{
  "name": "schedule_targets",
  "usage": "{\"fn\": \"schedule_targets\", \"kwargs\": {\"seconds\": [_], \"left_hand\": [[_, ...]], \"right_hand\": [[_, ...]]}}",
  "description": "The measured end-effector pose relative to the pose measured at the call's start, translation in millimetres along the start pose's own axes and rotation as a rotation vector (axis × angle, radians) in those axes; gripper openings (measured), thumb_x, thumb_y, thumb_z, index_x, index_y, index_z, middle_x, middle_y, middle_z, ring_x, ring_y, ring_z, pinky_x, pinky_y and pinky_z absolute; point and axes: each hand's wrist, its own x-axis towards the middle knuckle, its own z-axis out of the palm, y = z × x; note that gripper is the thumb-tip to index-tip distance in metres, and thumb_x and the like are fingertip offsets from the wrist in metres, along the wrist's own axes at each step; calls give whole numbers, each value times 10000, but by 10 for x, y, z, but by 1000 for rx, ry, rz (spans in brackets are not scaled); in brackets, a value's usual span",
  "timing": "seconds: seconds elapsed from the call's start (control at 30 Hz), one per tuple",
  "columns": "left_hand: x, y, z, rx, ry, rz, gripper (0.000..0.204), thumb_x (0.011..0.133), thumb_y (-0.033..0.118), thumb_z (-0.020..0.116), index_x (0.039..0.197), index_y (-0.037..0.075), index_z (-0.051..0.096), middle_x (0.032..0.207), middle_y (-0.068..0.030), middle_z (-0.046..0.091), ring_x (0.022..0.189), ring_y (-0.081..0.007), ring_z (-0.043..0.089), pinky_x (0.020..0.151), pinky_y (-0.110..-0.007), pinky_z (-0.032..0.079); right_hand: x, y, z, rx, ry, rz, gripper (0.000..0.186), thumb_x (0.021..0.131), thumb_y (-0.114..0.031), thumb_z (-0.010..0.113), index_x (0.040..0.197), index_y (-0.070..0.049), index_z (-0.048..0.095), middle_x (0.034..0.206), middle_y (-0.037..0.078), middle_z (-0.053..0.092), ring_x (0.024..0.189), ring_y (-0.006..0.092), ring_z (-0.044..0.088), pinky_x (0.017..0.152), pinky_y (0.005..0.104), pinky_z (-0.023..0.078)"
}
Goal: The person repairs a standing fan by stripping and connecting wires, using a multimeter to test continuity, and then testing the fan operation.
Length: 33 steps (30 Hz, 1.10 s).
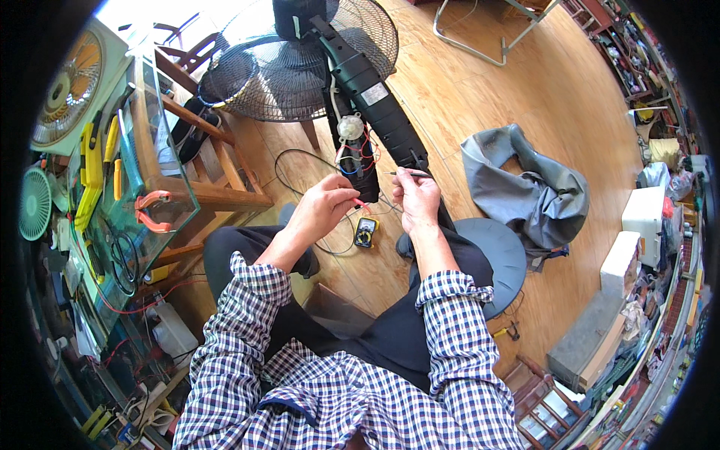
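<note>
My left hand is closed on a red test probe, its fingers pinched together near the lower end of an opened fan stand. A thin black test probe is pinched in my right hand, beside the stand's black cover. Between my knees a yellow-rimmed multimeter sits below my hands. The stand's open half shows a round whitish motor and loose red, blue and white wires. Where the probe tips touch, if anywhere, is too small to tell.
The fan's wire cage lies beyond the stand. On the left, a glass-topped table carries yellow tools and orange-handled pliers. A grey cloth bag and a round dark base are on the right. Shelves of clutter line the right edge.
</note>
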Motion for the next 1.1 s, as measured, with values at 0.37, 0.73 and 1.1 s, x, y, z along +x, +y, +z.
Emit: {"fn": "schedule_targets", "kwargs": {"seconds": [0.37,0.73,1.1], "left_hand": [[-73,165,240,44,-29,31,177,908,60,708,1083,72,732,947,-123,691,832,-322,712,712,-389,584],[-185,183,447,-7,-157,2,313,889,6,650,1192,48,717,1114,-211,722,1001,-389,718,863,-442,598],[-216,140,431,0,-94,-203,127,896,86,664,984,25,732,921,-177,711,867,-383,708,771,-445,575]], "right_hand": [[12,-64,157,106,-21,-13,128,916,-68,762,1018,-14,707,853,91,733,669,155,704,590,293,595],[47,-124,202,-30,16,-27,114,921,-85,744,1007,-15,719,822,97,745,611,151,685,542,292,571],[52,18,93,-27,-125,33,113,936,-122,674,979,-22,705,833,99,750,593,132,669,514,262,527]]}}
